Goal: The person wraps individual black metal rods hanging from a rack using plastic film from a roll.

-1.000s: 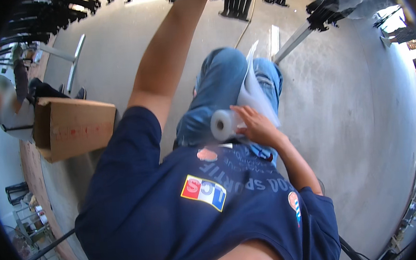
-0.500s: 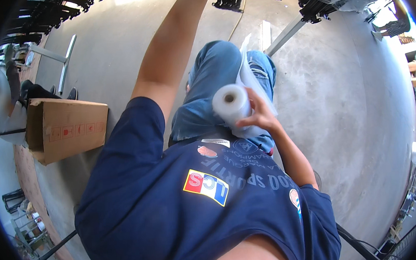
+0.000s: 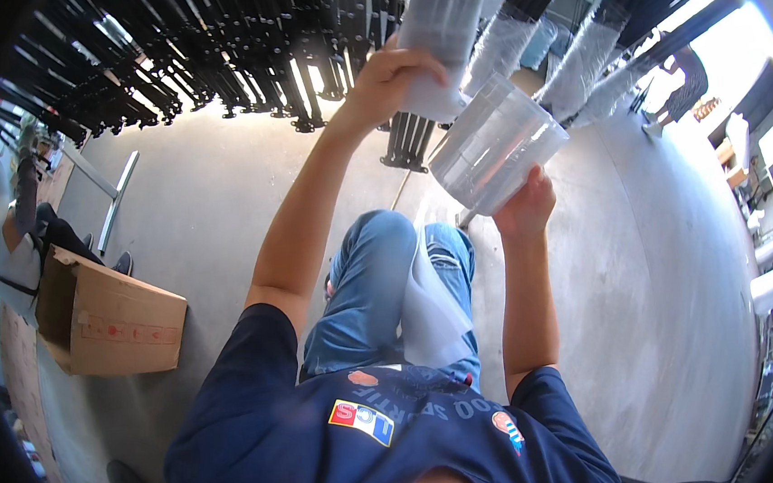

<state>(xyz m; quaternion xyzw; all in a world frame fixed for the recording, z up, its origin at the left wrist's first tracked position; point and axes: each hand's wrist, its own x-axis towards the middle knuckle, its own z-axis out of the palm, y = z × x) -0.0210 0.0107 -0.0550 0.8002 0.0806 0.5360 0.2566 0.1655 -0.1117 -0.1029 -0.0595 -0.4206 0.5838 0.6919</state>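
Observation:
My right hand point(image 3: 527, 201) grips a wide roll of clear stretch film point(image 3: 499, 146) from below, in front of my knees. My left hand point(image 3: 392, 82) is curled round a layer of translucent film point(image 3: 443, 42) that covers the lower part of a hanging bundle of black metal bars point(image 3: 410, 140). Bare bar ends show below the film. The roll is just right of this bundle, its film side toward me. My left fingertips are partly hidden against the film. A loose whitish sheet point(image 3: 432, 301) lies across my lap between my legs.
Many black metal bars point(image 3: 254, 61) hang in a dense row ahead and to the left. More film-wrapped bundles point(image 3: 581, 63) hang at the right. An open cardboard box point(image 3: 129, 321) stands on the left, near a seated person point(image 3: 16, 207). Another person point(image 3: 683, 82) is far right.
My right hand has raised the roll from my lap to the hanging bars and tilted it over. My left hand, formerly beyond the top edge, now shows at the bundle. The view has tipped upward.

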